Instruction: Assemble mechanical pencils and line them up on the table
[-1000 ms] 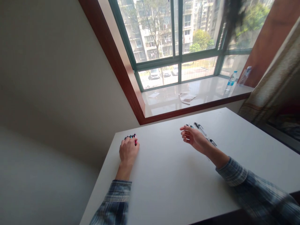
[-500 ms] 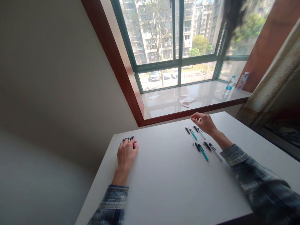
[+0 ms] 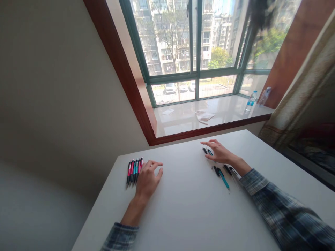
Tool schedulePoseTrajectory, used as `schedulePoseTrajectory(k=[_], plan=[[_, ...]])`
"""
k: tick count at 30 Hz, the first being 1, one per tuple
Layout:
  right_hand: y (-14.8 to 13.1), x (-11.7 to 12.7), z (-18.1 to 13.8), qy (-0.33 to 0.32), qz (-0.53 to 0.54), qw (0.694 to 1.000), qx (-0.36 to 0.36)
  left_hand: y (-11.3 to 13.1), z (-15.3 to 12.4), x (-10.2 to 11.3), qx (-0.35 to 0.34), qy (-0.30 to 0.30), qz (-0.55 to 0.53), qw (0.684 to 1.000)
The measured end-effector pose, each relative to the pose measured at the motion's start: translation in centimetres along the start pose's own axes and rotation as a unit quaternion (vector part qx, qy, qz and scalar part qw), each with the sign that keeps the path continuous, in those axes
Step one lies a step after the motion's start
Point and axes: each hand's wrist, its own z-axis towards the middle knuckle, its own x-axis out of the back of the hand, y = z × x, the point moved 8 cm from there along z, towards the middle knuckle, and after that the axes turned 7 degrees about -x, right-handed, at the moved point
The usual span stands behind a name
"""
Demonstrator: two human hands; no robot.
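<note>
Here's the big white table (image 3: 178,212) filling the foreground, with the green-framed window (image 3: 172,79) rising behind it and a patterned curtain (image 3: 295,87) hanging on the right. Now the hands: the left hand (image 3: 148,179) is holding nothing, thumb and forefinger parted; the right hand (image 3: 220,153) reaches over the table's far side, fingers spread, gripping nothing, though whether it touches anything I can't tell. Up on the sill, a blue-labelled bottle (image 3: 250,101) stands near the corner. And here's the row of pens (image 3: 134,171), pink and teal, lying side by side just beside the left hand. Over to the right, looser pens: a teal pen (image 3: 224,179) nearest, white-barrelled ones by the right wrist, and dark-tipped pens (image 3: 205,151) under the right fingers.
</note>
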Motion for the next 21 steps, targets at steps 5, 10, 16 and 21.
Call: schedulePoseTrajectory(k=[5,10,16,21], plan=[[0.2,-0.9,0.0,-0.024,-0.046,0.999,0.011,0.3,-0.1,-0.3,-0.001,-0.01,-0.021,1.0],[0.3,-0.8,-0.1,-0.028,-0.051,0.998,0.017,0.0,-0.1,-0.5,0.002,-0.012,-0.033,0.999],[0.2,-0.2,-0.1,-0.017,-0.007,1.0,0.021,-0.2,-0.1,-0.8,0.0,-0.015,-0.041,0.999],[-0.9,0.5,-0.3,0.014,-0.037,0.998,0.047,-0.2,-0.1,-0.9,-0.014,-0.011,-0.051,0.999]])
